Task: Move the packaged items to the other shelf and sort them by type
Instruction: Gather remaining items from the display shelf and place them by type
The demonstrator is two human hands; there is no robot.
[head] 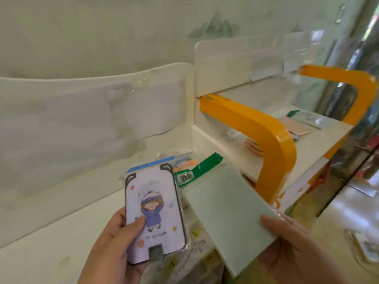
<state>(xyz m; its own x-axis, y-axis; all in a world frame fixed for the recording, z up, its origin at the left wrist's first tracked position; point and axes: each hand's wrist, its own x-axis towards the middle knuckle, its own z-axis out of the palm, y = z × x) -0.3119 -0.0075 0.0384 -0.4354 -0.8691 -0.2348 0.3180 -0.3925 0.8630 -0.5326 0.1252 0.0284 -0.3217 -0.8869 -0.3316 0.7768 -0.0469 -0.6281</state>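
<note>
My left hand (114, 247) grips a white packaged card holder (154, 214) with a cartoon child in a blue coat, thumb pressed on its front. My right hand (297, 249) holds a plain pale green packet (229, 212) with a green header strip (202, 168) and barcode, thumb on top near its right edge. Both items hover above the near white shelf (51, 232). More wrapped packets (196, 255) lie under them, partly hidden. On the far shelf (320, 144) beyond the orange divider lie a pale green packet (307, 117) and pink ones (297, 128).
An orange curved divider (272, 140) separates the two shelves; a second orange one (348, 78) stands behind. Clear acrylic back panels (92, 111) line the wall. Orange-tinted packets (253, 147) lie behind the divider. More packaged goods (367, 247) sit at lower right.
</note>
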